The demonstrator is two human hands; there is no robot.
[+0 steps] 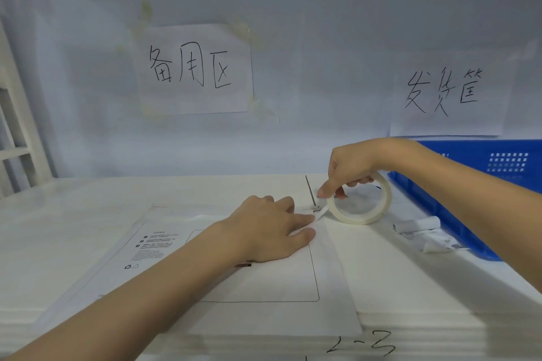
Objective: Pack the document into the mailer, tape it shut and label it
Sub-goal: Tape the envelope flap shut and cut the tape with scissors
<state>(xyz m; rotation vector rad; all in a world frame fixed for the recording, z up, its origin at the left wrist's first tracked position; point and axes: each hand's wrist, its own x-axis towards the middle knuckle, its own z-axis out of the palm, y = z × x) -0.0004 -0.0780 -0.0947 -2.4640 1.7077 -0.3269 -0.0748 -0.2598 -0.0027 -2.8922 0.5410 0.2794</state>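
A white mailer (258, 281) lies flat on the white table, printed side up, with a black-outlined box on it. My left hand (269, 231) rests on the mailer near its far right corner, fingers straight, pressing the free end of the tape down. My right hand (349, 170) grips a roll of pale tape (362, 202) standing on edge just right of the mailer's corner, index finger on the strip pulled from it. The document is not visible.
A blue plastic basket (484, 184) stands at the right. Curled printed label paper (425, 236) lies in front of it. Two handwritten paper signs (195, 67) hang on the back wall. A white rack (14, 132) stands at the far left.
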